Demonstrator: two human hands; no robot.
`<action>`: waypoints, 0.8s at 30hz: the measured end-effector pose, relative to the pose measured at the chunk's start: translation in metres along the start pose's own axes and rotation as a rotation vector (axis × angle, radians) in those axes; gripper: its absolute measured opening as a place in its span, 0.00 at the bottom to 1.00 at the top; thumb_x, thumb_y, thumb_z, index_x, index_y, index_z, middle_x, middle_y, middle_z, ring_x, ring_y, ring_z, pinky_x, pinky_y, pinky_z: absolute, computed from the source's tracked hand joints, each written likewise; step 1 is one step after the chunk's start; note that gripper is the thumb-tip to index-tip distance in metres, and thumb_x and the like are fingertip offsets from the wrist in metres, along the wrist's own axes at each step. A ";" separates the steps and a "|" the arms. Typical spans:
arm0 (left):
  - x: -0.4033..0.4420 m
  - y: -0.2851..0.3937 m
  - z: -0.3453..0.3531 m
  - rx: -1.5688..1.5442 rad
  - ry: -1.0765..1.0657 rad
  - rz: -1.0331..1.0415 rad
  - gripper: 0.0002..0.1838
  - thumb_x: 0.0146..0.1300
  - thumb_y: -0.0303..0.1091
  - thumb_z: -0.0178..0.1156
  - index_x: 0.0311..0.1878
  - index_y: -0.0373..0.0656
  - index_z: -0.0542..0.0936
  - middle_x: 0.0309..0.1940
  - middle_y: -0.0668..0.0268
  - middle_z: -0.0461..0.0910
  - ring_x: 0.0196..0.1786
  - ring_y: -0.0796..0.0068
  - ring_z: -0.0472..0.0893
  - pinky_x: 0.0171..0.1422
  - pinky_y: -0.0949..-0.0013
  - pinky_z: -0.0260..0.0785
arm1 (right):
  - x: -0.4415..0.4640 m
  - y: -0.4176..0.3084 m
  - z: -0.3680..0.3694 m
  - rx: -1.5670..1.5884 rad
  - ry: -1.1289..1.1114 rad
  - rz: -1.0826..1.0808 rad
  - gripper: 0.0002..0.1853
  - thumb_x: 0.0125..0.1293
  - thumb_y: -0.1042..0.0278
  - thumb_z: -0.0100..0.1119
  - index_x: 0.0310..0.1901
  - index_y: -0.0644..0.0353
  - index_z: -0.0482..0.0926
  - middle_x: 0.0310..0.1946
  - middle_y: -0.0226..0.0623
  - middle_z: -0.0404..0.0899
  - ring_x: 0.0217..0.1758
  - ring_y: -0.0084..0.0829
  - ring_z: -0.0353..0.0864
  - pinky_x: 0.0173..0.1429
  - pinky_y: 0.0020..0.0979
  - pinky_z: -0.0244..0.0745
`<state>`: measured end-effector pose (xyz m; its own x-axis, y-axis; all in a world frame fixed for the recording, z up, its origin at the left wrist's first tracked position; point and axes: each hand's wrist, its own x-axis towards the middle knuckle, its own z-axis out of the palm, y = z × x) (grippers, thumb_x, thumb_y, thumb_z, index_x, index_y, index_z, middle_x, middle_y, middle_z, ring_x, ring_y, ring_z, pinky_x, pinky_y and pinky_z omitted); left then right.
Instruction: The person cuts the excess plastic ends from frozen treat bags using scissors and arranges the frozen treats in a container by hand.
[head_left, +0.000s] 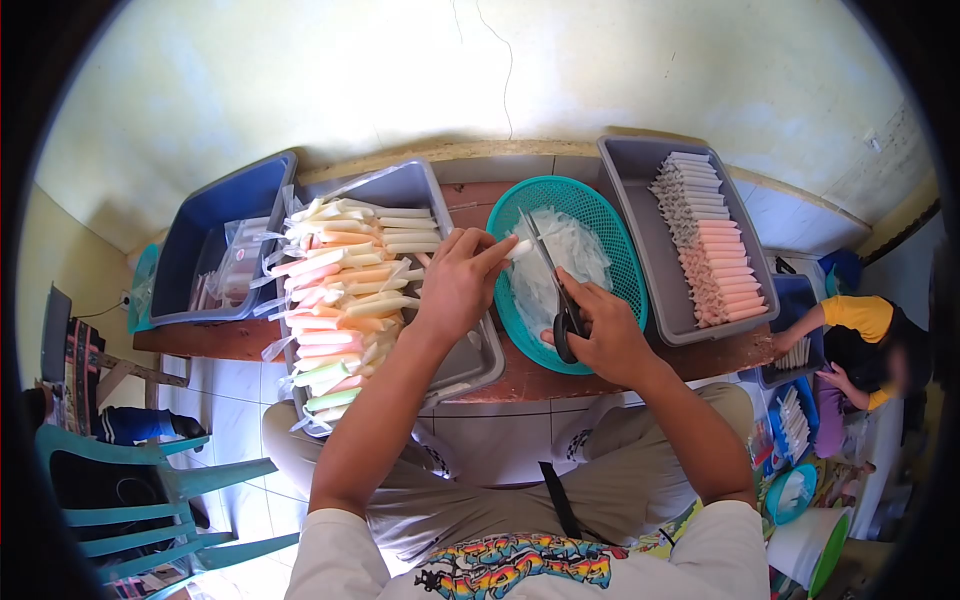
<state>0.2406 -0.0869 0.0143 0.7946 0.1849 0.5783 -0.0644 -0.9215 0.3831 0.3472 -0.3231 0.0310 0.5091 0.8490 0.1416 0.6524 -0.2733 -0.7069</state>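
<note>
- The left hand [465, 275] pinches a pale tube [520, 250] in its fingers, over the left of the teal basket [628, 235].
- The right hand [608, 335] grips scissors [543, 250] in its fingers, blades beside the tube.

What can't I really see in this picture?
All in the head view:
- Most of the white piece: hidden by the left hand.
- Some fingertips of the right hand: hidden around the scissors.
- The middle of the basket's bottom: covered by see-through plastic.
- Part of the green chair: cut off by the picture's edge.
- The other person's face: blurred.
</note>
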 end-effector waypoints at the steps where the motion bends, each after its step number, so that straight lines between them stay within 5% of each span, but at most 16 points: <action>1: 0.000 0.000 0.000 0.004 -0.005 0.000 0.22 0.68 0.27 0.72 0.65 0.49 0.89 0.48 0.61 0.84 0.51 0.55 0.84 0.58 0.52 0.79 | 0.000 -0.001 0.000 0.000 0.000 0.000 0.50 0.64 0.54 0.84 0.82 0.65 0.70 0.41 0.42 0.80 0.35 0.31 0.79 0.44 0.35 0.79; 3: 0.000 0.000 0.001 0.007 -0.010 0.000 0.22 0.68 0.28 0.72 0.65 0.49 0.89 0.48 0.61 0.84 0.51 0.55 0.83 0.59 0.52 0.78 | 0.001 -0.005 -0.001 0.029 -0.013 0.033 0.48 0.64 0.53 0.83 0.78 0.72 0.72 0.38 0.47 0.79 0.37 0.41 0.83 0.48 0.41 0.79; 5: 0.000 0.001 0.003 0.028 0.024 0.013 0.21 0.64 0.28 0.74 0.61 0.49 0.91 0.44 0.65 0.83 0.50 0.61 0.82 0.59 0.55 0.78 | 0.001 -0.007 -0.002 0.024 -0.024 0.049 0.48 0.64 0.52 0.83 0.78 0.72 0.72 0.38 0.48 0.79 0.37 0.41 0.82 0.47 0.41 0.79; 19: -0.001 -0.001 0.003 0.023 -0.008 0.010 0.21 0.67 0.27 0.72 0.63 0.50 0.90 0.46 0.64 0.83 0.51 0.58 0.83 0.59 0.53 0.77 | -0.002 0.004 0.003 0.203 -0.033 0.094 0.48 0.67 0.51 0.81 0.80 0.71 0.69 0.43 0.50 0.81 0.40 0.40 0.85 0.50 0.38 0.83; 21: -0.001 0.000 0.002 0.022 -0.010 0.009 0.21 0.67 0.27 0.72 0.63 0.49 0.90 0.46 0.63 0.83 0.51 0.58 0.83 0.59 0.53 0.77 | 0.000 0.002 -0.001 0.165 -0.100 0.166 0.48 0.69 0.61 0.82 0.83 0.69 0.65 0.54 0.45 0.79 0.51 0.25 0.86 0.54 0.30 0.86; 24: -0.002 0.000 0.001 0.018 -0.012 0.000 0.21 0.67 0.27 0.72 0.63 0.49 0.90 0.47 0.62 0.84 0.52 0.56 0.83 0.59 0.53 0.77 | 0.003 0.004 -0.001 0.138 -0.095 0.163 0.48 0.68 0.60 0.82 0.83 0.69 0.66 0.54 0.44 0.79 0.51 0.25 0.86 0.55 0.31 0.86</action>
<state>0.2397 -0.0876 0.0126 0.8016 0.1808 0.5699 -0.0535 -0.9277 0.3695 0.3515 -0.3223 0.0294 0.5425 0.8389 -0.0433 0.4796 -0.3516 -0.8040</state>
